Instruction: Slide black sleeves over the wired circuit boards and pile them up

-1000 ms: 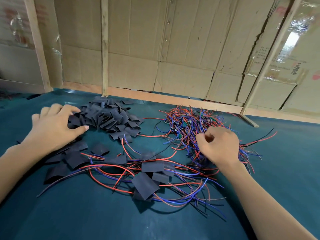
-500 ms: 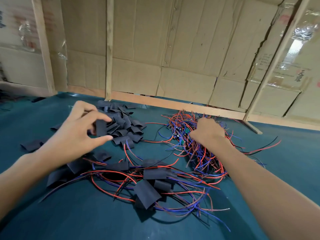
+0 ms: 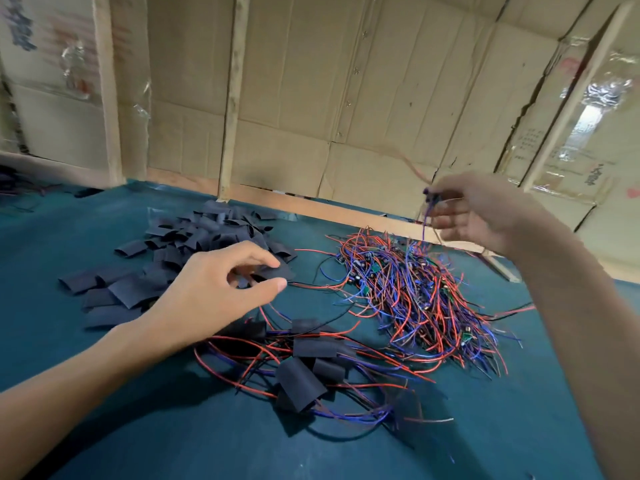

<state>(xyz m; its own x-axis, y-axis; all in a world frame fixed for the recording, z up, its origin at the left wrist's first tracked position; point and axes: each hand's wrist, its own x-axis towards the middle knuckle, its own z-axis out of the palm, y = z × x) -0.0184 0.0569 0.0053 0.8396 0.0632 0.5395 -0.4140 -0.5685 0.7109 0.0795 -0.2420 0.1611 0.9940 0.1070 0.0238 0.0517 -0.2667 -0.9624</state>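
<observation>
Sleeve pinched in left hand; wired board gripped in raised right hand, above loose wire heap. Risk: trailing wires snagged in heap, neighbours dragged up, sleeve mouth flattened.

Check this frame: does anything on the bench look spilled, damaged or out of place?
Nothing looks damaged. Slight untidiness only: several black sleeves lie scattered on the green mat, apart from the main sleeve heap. The cardboard wall is creased and torn at its seams. The right hand lifts blurred wires.
</observation>
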